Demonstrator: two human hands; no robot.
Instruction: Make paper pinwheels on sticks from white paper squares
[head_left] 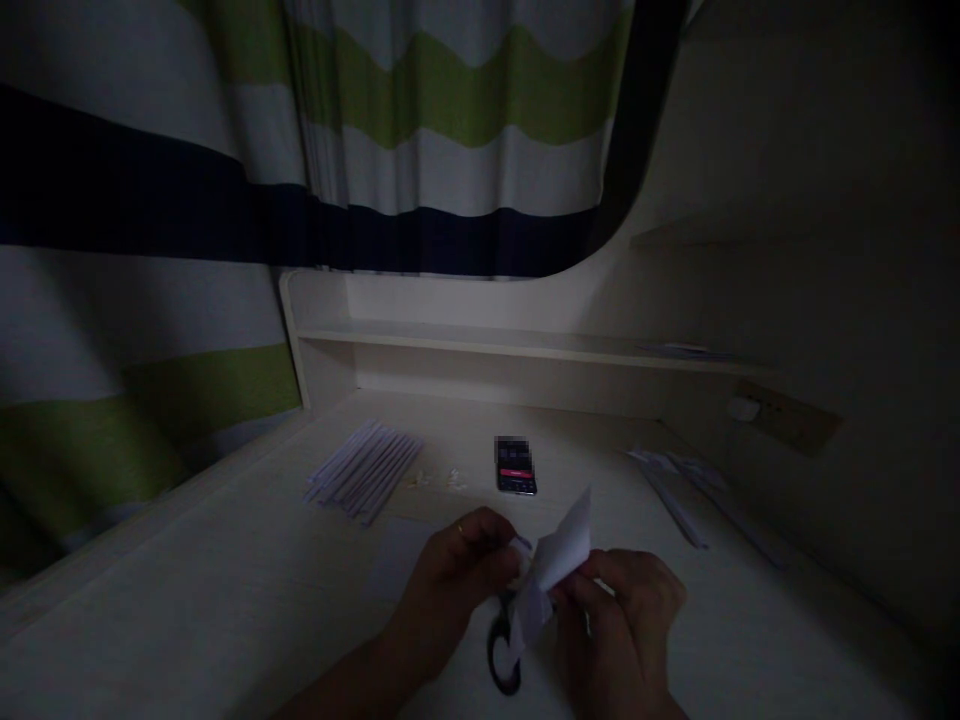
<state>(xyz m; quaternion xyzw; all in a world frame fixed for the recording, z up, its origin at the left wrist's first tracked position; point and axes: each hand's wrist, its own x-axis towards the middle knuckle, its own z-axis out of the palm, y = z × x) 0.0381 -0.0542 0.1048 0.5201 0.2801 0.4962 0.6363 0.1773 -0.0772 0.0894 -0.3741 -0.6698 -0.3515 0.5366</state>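
Dim desk (225,600) under a striped curtain (450,130): left hand (457,570) and right hand (622,615) pinch a folded paper (562,550) together above scissors (504,650), raised clear for fingers to work, with paper strips (367,465) and phone (514,466) set back.

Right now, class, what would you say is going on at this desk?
A person is working a piece of white paper with both bare hands over a pale desk in dim light. The left hand and the right hand both pinch the paper. Black-handled scissors lie on the desk just below the hands. Farther back lie a row of paper strips on the left, a phone with its screen lit, and more strips on the right.
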